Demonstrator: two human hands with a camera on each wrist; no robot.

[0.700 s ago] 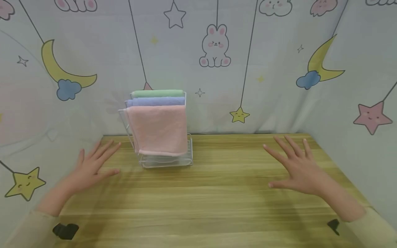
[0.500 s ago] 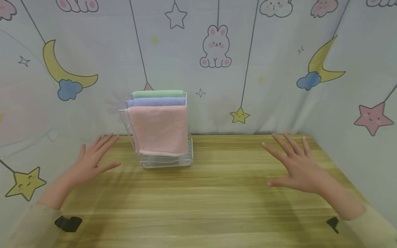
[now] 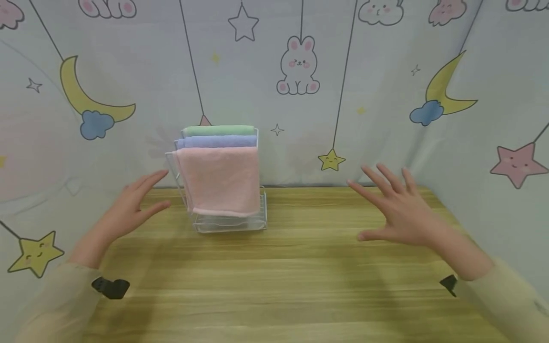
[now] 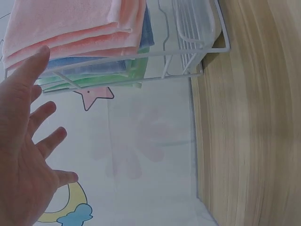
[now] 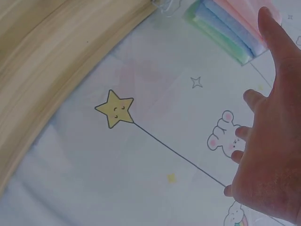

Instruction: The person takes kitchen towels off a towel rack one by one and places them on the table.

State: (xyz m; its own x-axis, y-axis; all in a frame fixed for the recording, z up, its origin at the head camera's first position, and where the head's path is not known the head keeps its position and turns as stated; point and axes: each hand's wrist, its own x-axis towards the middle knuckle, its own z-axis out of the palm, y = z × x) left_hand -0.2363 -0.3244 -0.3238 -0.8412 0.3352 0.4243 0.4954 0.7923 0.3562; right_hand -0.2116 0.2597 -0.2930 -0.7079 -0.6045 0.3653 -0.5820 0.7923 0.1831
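A white wire rack stands at the back left of the wooden table. Over its bars hang three folded towels: a pink towel in front, a blue towel behind it and a green towel at the back. My left hand hovers just left of the rack with fingers extended, holding nothing; in the left wrist view its thumb overlaps the pink towel's edge, and contact cannot be told. My right hand is raised over the table's right side, fingers spread, holding nothing, well apart from the rack.
The wooden table runs up to a white patterned curtain at the back, with more curtain at both sides. A clear tray sits in the rack's base. Dark devices show at both wrists.
Both hands have risen and moved forward. The right hand has also shifted left, and the left hand has turned more edge-on beside the rack. The rack and towels stay in place.
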